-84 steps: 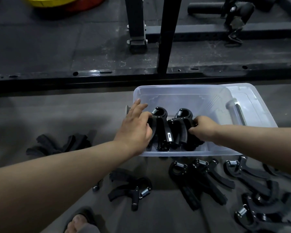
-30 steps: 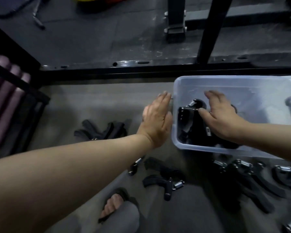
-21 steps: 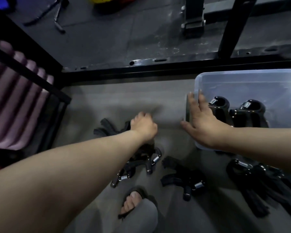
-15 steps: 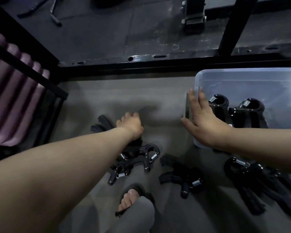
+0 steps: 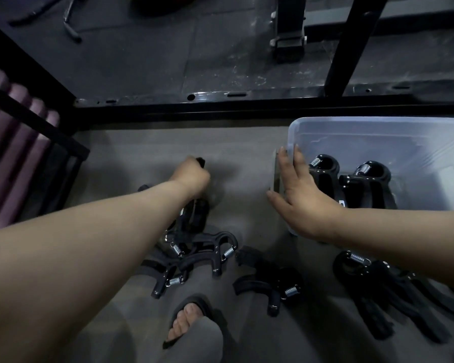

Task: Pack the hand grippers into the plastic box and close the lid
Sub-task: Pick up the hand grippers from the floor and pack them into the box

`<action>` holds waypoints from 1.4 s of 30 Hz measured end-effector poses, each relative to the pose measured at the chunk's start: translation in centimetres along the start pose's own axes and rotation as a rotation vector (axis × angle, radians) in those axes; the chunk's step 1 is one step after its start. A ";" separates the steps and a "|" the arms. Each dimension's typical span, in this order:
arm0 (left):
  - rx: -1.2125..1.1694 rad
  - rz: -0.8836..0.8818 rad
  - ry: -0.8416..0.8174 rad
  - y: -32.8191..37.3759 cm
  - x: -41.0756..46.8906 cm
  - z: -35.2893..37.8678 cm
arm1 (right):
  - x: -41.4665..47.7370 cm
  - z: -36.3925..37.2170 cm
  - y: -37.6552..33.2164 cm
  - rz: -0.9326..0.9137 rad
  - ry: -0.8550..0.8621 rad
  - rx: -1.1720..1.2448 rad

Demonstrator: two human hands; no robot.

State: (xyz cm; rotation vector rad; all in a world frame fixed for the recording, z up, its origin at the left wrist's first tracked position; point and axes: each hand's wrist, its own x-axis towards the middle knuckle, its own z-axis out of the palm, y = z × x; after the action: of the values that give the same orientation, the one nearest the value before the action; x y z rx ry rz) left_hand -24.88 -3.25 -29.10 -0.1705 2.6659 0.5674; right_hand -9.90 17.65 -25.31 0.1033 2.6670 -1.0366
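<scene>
A clear plastic box point(image 5: 351, 127) stands on the grey floor at the right, with two black hand grippers point(image 5: 351, 184) upright inside it. My right hand point(image 5: 302, 197) lies flat with straight fingers against the box's left wall. To the left, my left hand point(image 5: 192, 176) grips a black hand gripper point(image 5: 197, 216) by its handles, the spring end hanging down. Below it lies a pile of hand grippers point(image 5: 194, 260), one more point(image 5: 270, 284) to the right, and several point(image 5: 393, 292) at the lower right.
A black steel frame rail point(image 5: 220, 103) runs across behind the box, with a black upright post point(image 5: 351, 45) at the right. A dark rack with pink rolls point(image 5: 16, 142) stands at the left. My sandalled foot point(image 5: 189, 318) is at the bottom centre.
My left hand left the box's side, reached down left to the floor pile and closed round a hand gripper, lifting it. My right hand came out of the box onto its left wall.
</scene>
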 end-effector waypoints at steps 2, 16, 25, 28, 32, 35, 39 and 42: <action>-0.306 0.018 -0.020 1.8 0.1 -0.3 | -0.1 -0.1 0.0 0.000 -0.018 0.001; -0.683 0.390 0.155 9.5 -5.3 -3.8 | -1.7 -1.1 0.3 -0.058 -0.080 0.072; -0.692 0.728 0.320 12.0 -10.6 -2.8 | -2.8 -3.4 -1.0 0.118 -0.033 0.510; -0.611 0.877 0.257 12.6 -13.1 -1.3 | -3.7 -5.7 -1.0 0.245 -0.118 0.880; -0.482 1.113 0.179 12.8 -16.3 0.3 | -4.8 -8.9 0.1 0.251 -0.212 1.098; -0.408 1.200 0.120 12.9 -17.7 0.7 | -5.6 -10.2 0.5 0.279 -0.188 1.314; -0.336 1.269 0.071 12.8 -17.9 0.9 | -5.9 -10.4 1.0 0.332 -0.093 1.260; -0.179 1.226 0.060 11.5 -16.8 1.7 | -5.4 -10.2 1.7 0.436 0.036 1.168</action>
State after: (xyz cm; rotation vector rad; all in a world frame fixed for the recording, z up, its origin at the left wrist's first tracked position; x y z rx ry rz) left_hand -11.31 8.50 -19.36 1.4806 2.4908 1.1218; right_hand -6.82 25.91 -17.70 0.8601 1.5729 -2.2019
